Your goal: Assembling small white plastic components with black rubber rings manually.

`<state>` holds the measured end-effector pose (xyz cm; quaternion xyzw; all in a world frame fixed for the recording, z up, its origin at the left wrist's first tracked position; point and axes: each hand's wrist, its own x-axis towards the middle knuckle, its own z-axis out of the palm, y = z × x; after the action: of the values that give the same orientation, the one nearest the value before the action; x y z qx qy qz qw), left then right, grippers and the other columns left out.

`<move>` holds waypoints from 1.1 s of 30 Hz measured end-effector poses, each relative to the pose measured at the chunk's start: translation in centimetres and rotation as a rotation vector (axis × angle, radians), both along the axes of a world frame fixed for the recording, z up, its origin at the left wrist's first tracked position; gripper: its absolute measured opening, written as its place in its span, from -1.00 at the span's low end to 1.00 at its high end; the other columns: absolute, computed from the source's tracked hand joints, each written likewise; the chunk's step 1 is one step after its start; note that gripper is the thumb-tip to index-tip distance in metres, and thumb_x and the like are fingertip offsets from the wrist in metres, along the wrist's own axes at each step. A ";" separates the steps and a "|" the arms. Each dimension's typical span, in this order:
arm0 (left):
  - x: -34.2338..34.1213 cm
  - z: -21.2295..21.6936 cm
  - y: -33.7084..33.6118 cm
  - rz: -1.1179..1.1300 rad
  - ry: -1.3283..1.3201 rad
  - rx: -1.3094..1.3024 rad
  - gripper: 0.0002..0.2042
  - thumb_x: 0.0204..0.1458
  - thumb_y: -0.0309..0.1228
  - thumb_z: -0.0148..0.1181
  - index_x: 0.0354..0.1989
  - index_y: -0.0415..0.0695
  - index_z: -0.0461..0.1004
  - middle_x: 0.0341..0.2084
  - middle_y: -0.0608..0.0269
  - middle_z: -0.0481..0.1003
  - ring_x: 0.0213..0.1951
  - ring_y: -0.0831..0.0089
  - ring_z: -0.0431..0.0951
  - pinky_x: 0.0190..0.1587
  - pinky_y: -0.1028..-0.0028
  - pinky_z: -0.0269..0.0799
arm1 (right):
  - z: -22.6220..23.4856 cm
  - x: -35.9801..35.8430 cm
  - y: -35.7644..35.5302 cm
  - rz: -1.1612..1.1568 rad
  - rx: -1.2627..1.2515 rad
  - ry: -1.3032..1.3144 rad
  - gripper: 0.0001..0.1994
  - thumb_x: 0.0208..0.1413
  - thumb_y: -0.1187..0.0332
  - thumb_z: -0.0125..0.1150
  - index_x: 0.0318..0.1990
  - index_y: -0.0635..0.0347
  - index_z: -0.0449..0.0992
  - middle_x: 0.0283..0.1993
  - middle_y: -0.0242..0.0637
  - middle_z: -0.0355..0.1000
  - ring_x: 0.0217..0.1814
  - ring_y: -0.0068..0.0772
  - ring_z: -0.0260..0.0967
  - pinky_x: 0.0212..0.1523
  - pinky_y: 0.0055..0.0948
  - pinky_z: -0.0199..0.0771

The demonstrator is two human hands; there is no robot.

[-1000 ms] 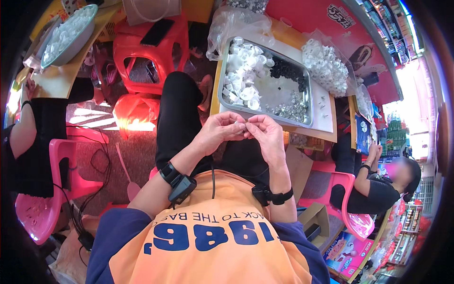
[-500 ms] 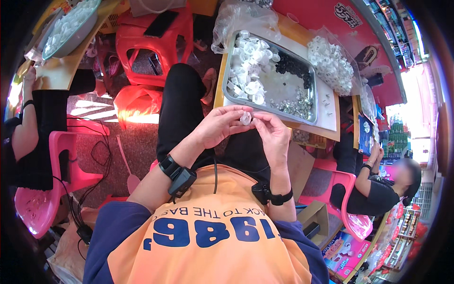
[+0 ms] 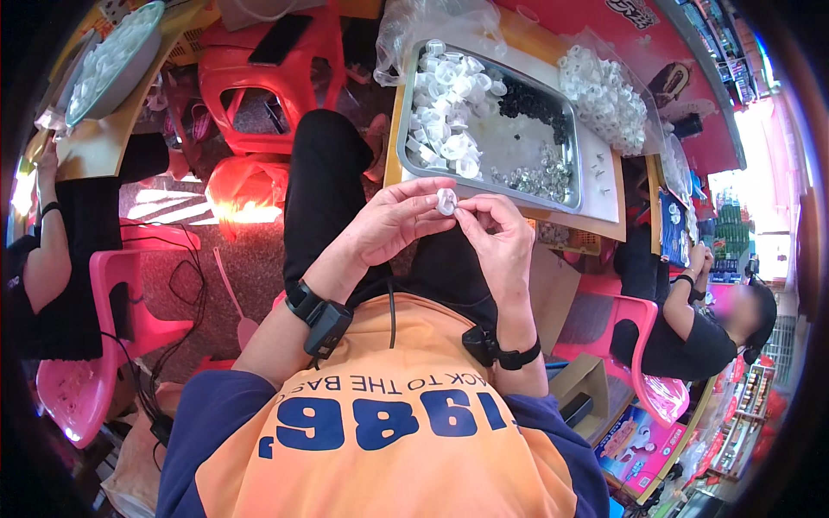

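Between the thumb and fingers of my left hand (image 3: 390,223) is a small, round white plastic piece (image 3: 446,202), raised just in front of the near edge of a metal tray (image 3: 496,143). My right hand (image 3: 501,240) is closed in a pinch, its fingertips at the right side of that piece. Whatever those fingertips hold, if anything, is too small to make out. White plastic parts (image 3: 449,108) fill the tray's left side. Small black parts (image 3: 522,102) lie at its far right, and shiny metal bits (image 3: 540,180) at its near right.
A clear bag of white parts (image 3: 604,99) lies right of the tray. A few screws stand on the white board. At the left are a red stool (image 3: 259,73) with a phone, a pink chair (image 3: 112,319) and cables. Two other people sit left and right.
The view has shifted slightly. Both hands stay together, and the white plastic piece is turned so that its round opening shows more.
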<state>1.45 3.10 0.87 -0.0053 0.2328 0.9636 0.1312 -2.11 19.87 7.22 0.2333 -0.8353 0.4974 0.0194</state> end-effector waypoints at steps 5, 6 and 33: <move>-0.1 -0.4 0.1 0.029 0.019 -0.052 -0.67 0.17 -0.48 0.08 0.10 -0.26 0.35 -0.02 0.12 0.44 0.01 0.36 0.49 0.11 0.37 0.45 | 0.1 0.2 -0.2 -0.039 0.027 -0.086 -0.88 -0.05 0.55 0.31 -0.30 0.26 0.58 -0.39 -0.38 0.49 -0.54 -0.70 0.23 -0.48 -0.65 0.29; -0.1 -0.4 0.1 0.026 0.018 -0.052 -0.67 0.17 -0.48 0.08 0.10 -0.26 0.35 -0.02 0.12 0.44 0.01 0.36 0.49 0.11 0.37 0.45 | 0.1 0.1 -0.2 -0.049 0.038 -0.093 -0.88 -0.05 0.55 0.31 -0.30 0.27 0.58 -0.39 -0.38 0.49 -0.55 -0.70 0.22 -0.49 -0.65 0.28; -0.1 -0.9 0.6 0.074 0.020 -0.070 -0.70 0.09 -0.55 0.17 0.02 -0.26 0.42 -0.09 0.17 0.48 -0.03 0.44 0.50 0.11 0.45 0.44 | 0.5 0.1 -0.2 0.108 0.400 0.580 -0.88 -0.06 0.49 0.28 -0.31 0.15 0.54 -0.36 -0.39 0.42 -0.29 -0.35 0.39 -0.21 -0.35 0.30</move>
<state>1.32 3.74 0.00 -0.0089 0.2673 0.9591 0.0930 -1.98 19.68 7.69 0.4078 -0.8625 0.2373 0.1830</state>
